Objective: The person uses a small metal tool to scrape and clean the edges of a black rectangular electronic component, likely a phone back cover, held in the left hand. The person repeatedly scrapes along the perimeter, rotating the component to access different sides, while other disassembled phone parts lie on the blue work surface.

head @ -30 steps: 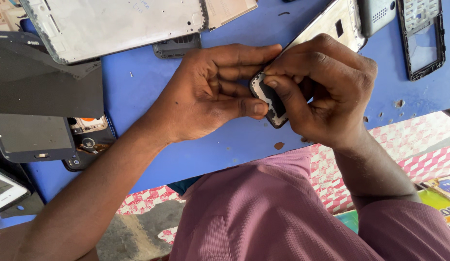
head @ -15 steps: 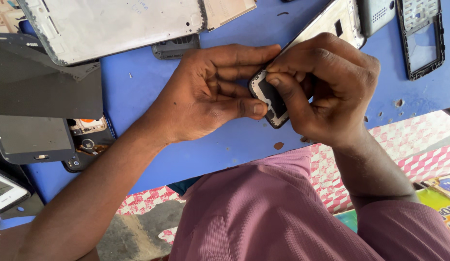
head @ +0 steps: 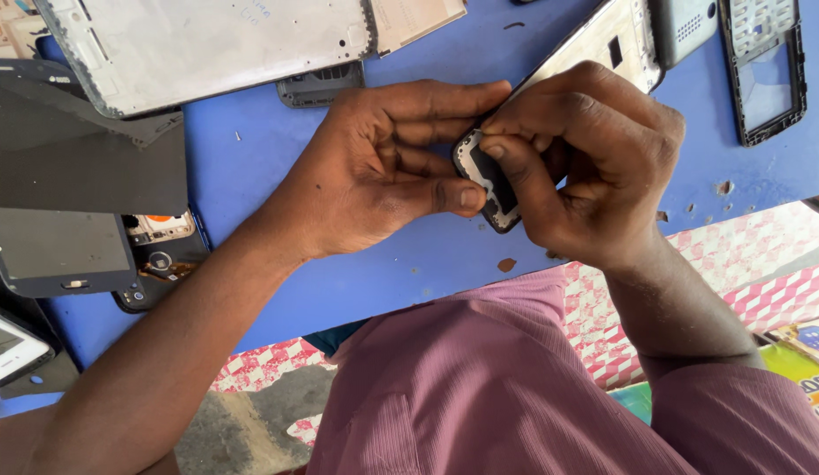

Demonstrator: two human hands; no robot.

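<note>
A mauve-pink garment (head: 480, 387) of finely ribbed fabric is worn; thin lengthwise ribs run across it, and soft folds are seen near its upper edge. The right arm is covered by a sleeve (head: 735, 422) of the same ribbed cloth. The left forearm (head: 163, 352) is left bare. No ring, watch or glove is worn on the left hand (head: 383, 167) or the right hand (head: 594, 158).

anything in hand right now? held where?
Yes: a small black phone part, pinched between both hands. The left hand grips its left edge with thumb and fingers; the right hand holds its right side, a fingertip pressing on its face.
</note>
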